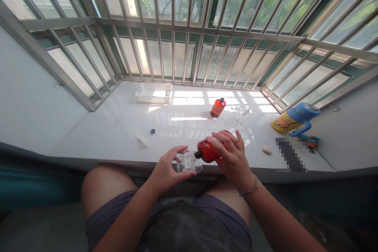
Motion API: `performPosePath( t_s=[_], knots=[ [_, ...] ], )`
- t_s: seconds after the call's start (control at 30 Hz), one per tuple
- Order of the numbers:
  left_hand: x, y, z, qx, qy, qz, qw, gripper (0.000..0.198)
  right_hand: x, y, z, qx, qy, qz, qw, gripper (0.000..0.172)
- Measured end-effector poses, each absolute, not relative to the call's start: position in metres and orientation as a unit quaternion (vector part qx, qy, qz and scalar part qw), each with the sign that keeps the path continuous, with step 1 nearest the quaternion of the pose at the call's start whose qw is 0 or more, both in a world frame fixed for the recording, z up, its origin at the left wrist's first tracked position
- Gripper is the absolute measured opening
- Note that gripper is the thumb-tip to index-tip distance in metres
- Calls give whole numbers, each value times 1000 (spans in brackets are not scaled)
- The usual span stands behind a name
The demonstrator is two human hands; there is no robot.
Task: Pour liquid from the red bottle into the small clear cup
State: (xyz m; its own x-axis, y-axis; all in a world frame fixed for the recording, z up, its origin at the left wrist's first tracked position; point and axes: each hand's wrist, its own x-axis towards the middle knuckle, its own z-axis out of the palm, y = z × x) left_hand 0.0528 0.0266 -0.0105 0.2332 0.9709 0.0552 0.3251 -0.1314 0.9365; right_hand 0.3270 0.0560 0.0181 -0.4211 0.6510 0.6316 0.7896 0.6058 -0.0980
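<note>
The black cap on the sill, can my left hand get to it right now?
Probably not yet. The sill between the left hand and the black cap is bare, but that hand is gripping the clear container under the mouth of the red bottle tilted by the right hand.

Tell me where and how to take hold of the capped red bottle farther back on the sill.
Grip the capped red bottle around its wide body, below the black cap, from the near side: it seems to stand upright on the sill, free all round. Both hands are busy now: left hand on a clear cup, right hand on a tilted red bottle.
</note>
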Motion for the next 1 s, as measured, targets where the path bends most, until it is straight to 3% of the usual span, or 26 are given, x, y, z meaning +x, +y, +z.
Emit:
performPosePath(
  t_s=[1.0],
  knots=[
    [53, 27, -15, 635, 496, 368, 464, 80, 327, 57, 16, -434, -834, -119, 317, 55]
  ],
)
